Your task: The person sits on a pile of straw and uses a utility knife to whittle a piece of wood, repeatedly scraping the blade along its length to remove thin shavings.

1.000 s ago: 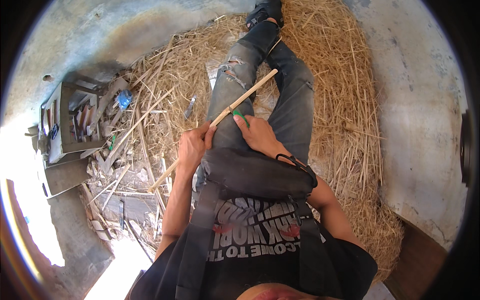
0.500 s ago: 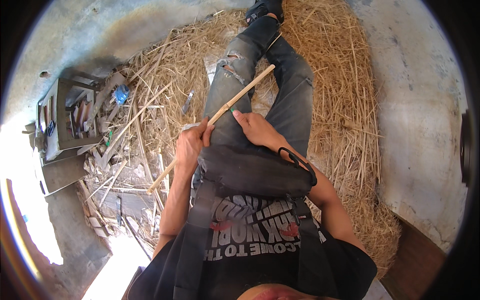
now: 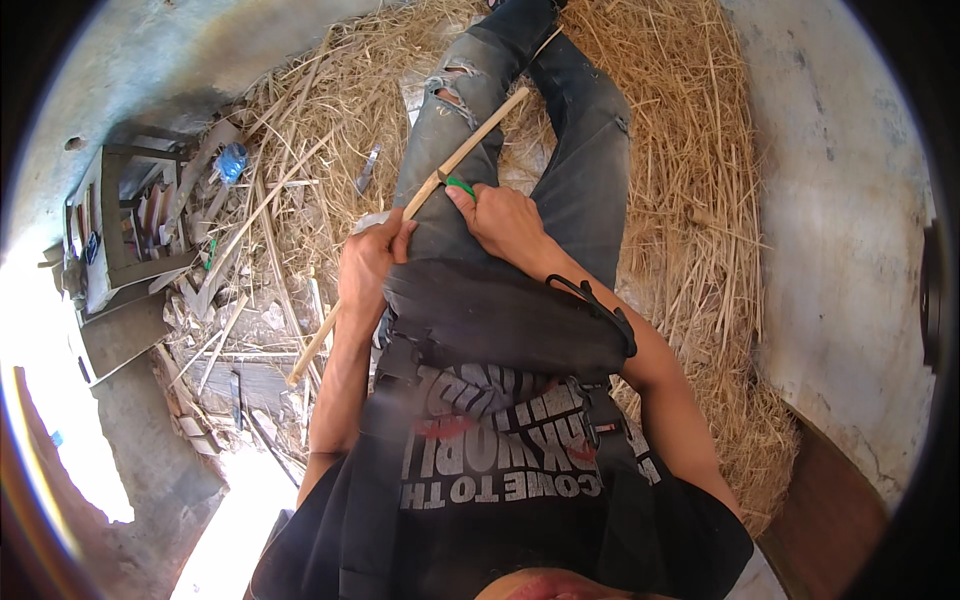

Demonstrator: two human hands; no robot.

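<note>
A pale wooden stick, jointed like bamboo, lies slantwise across my thigh, with its far end up to the right. My left hand is closed around it below the joint. The stick's near end comes out beyond my left wrist and points down to the left. My right hand is closed on a small knife with a green handle. Its short dark blade meets the stick near the joint. My fingers hide most of the handle.
My jeans-clad legs stretch over loose straw. A black pouch rests across my lap. To the left are a wooden frame shelf, a blue plastic bag, a small metallic tool and scattered wood strips.
My right hand has moved slightly up and left with the knife, and more of its green handle shows. The stick and my left hand appear a little farther left as the view shifts.
</note>
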